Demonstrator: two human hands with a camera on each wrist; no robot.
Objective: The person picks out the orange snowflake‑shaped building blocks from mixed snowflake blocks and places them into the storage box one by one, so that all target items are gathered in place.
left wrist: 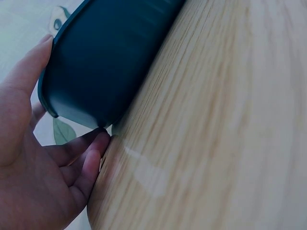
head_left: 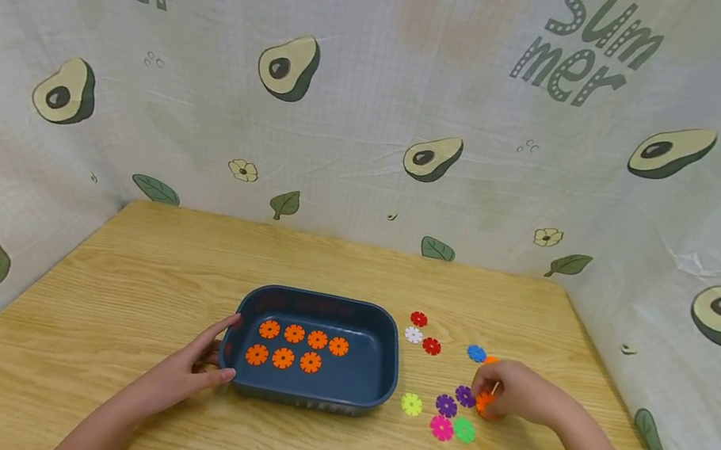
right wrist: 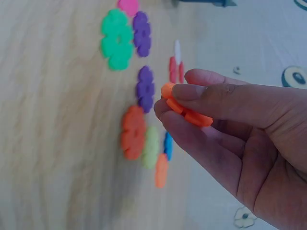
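Observation:
My left hand holds the left end of a dark blue tray, fingers and thumb at its rim. Several orange notched discs lie in two rows inside, towards the left. In the right wrist view my right hand pinches an orange notched disc between thumb and index finger, above the table. Below it lies another orange disc, with a yellow-green disc and a smaller-looking orange disc behind. Two purple discs lie left of my right hand.
Between tray and right hand lie a yellow disc, a pink disc and a green disc. Farther back are two red discs, a white disc and a blue disc. A printed cloth encloses the wooden table.

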